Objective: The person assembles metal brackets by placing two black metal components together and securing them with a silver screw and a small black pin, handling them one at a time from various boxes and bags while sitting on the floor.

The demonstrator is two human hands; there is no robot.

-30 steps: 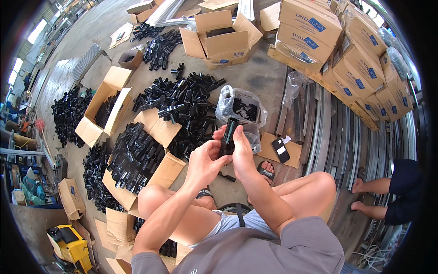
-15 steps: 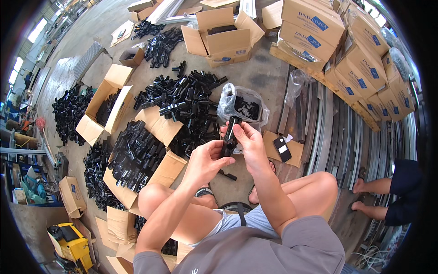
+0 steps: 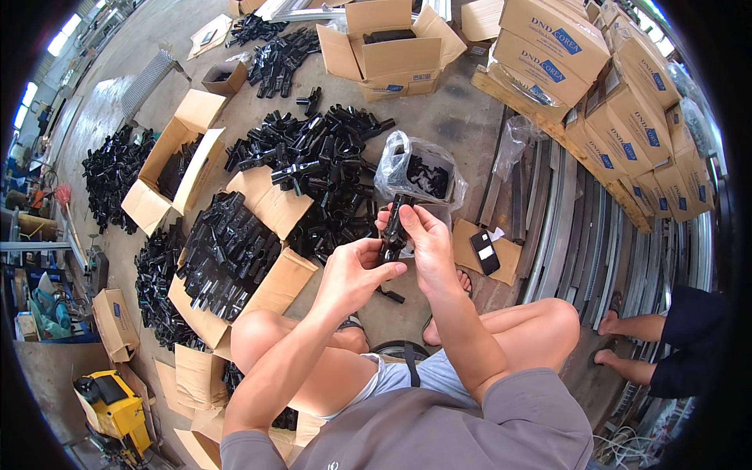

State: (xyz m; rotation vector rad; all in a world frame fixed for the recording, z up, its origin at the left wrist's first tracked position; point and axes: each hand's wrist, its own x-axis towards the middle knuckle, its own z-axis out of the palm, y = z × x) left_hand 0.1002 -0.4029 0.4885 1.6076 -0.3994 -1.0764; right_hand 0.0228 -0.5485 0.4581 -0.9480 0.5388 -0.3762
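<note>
Both my hands hold one glossy black tube fitting (image 3: pixel 394 227), tilted in front of my knees. My left hand (image 3: pixel 354 272) is closed round its lower end, thumb lying across it. Near the upper end, my right hand (image 3: pixel 425 239) grips it between thumb and fingers. Just beyond is a clear plastic bag (image 3: pixel 389 168) with small black parts (image 3: pixel 427 177) inside. A large pile of similar black fittings (image 3: pixel 325 149) spreads on the floor, ahead and to the left. Closer on my left, an open carton (image 3: pixel 288 286) is filled with neatly laid black fittings (image 3: pixel 227 254).
Stacked cartons (image 3: pixel 552 47) stand on a wooden pallet (image 3: pixel 548 125) at the far right, beside long metal bars (image 3: pixel 560 227). A phone (image 3: pixel 486 252) lies on cardboard. Another person's legs (image 3: pixel 638 345) are at the right. A yellow machine (image 3: pixel 121 407) sits lower left.
The view has shifted slightly. My hands stay on the same fitting, with hardly any change in their grip.
</note>
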